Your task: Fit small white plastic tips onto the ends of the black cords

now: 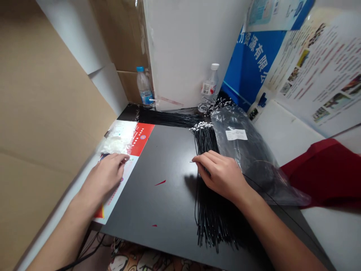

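Observation:
My right hand (220,169) pinches a thin black wire (270,197) over the desk. Its short tip pokes out left of my fingertips, and its length trails to the lower right. Under that hand lies a thick bundle of black wires (207,141) with small white connectors (203,125) at the far end. My left hand (107,173) is closed in a pinch above a printed sheet (109,209); whatever is between its fingertips is too small to make out. Just beyond it is a heap of small white pieces (120,137), seemingly in clear plastic.
Another black wire bundle (172,117) lies across the back. A clear plastic bag (254,154) with a label rests at the right, beside red cloth (324,173). Two bottles, one blue-capped (144,88) and one white-capped (211,82), stand by the back panel. Cardboard (50,94) walls the left.

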Action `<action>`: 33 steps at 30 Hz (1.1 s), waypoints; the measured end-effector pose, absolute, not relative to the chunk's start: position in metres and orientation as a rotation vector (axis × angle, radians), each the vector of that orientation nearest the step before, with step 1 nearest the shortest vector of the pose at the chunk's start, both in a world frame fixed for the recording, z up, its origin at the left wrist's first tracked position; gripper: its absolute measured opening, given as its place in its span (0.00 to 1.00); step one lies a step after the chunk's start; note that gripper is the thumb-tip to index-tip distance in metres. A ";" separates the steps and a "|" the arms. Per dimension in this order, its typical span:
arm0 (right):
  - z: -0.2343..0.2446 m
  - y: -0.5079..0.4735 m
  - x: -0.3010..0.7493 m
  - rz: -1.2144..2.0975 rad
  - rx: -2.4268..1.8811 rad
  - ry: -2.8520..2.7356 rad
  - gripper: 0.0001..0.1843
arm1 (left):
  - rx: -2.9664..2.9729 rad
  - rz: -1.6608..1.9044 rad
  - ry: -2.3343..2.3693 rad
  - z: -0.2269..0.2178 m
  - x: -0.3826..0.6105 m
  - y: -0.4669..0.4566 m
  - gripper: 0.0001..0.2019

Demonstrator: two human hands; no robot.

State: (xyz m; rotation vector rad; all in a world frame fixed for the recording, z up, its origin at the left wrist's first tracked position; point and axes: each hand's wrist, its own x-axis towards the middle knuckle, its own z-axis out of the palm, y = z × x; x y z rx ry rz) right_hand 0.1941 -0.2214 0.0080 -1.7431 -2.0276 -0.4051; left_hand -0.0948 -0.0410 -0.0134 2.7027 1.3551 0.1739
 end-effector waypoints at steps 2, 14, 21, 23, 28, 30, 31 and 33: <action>0.008 -0.221 0.194 -0.413 -1.749 -2.023 0.10 | 2.675 0.182 1.356 -0.012 -0.095 -0.040 0.21; 0.006 -0.222 0.188 -0.432 -1.746 -1.998 0.10 | 2.572 0.395 1.504 0.006 -0.070 -0.055 0.10; 0.013 -0.223 0.175 0.021 -1.681 -1.580 0.06 | 1.422 0.666 0.731 0.010 -0.016 -0.094 0.10; 0.014 -0.222 0.172 0.086 -1.686 -1.511 0.05 | 1.190 0.624 0.642 0.007 0.002 -0.100 0.10; 0.013 -0.220 0.167 0.189 -1.679 -1.453 0.04 | 0.960 0.531 0.585 -0.007 0.019 -0.109 0.10; 0.012 -0.220 0.165 0.211 -1.658 -1.457 0.04 | 0.934 0.482 0.577 -0.010 0.019 -0.115 0.10; 0.012 -0.220 0.164 0.227 -1.646 -1.458 0.05 | 0.926 0.464 0.572 -0.011 0.018 -0.117 0.11; 0.012 -0.219 0.162 0.269 -1.629 -1.452 0.05 | 0.909 0.451 0.560 -0.012 0.017 -0.122 0.11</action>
